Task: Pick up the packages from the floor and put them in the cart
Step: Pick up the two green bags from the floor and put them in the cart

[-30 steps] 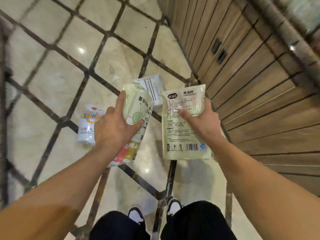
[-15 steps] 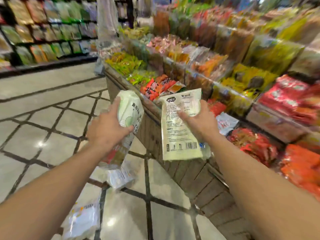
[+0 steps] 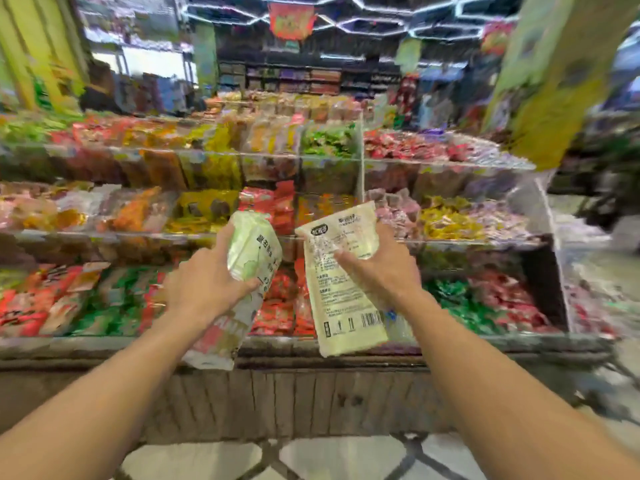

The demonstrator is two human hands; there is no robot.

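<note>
My left hand [image 3: 204, 285] grips a pale green package [image 3: 251, 251] with a red and white lower end, held upright at chest height. My right hand [image 3: 375, 268] grips a cream package [image 3: 343, 299] printed with black text and a barcode, its back facing me. Both packages hang side by side, a small gap apart, in front of a snack display. No cart and no packages on the floor are in view.
A tiered wooden display stand [image 3: 294, 393] with clear acrylic bins [image 3: 363, 161] full of coloured snack packs fills the view straight ahead. Tiled floor [image 3: 346, 462] shows below. Shelves [image 3: 311, 77] stand at the back. The picture is blurred by motion.
The view has swung up from the floor to the display stand. Both hands keep hold of their packages and have risen with it; the floor packages have dropped out of sight.
</note>
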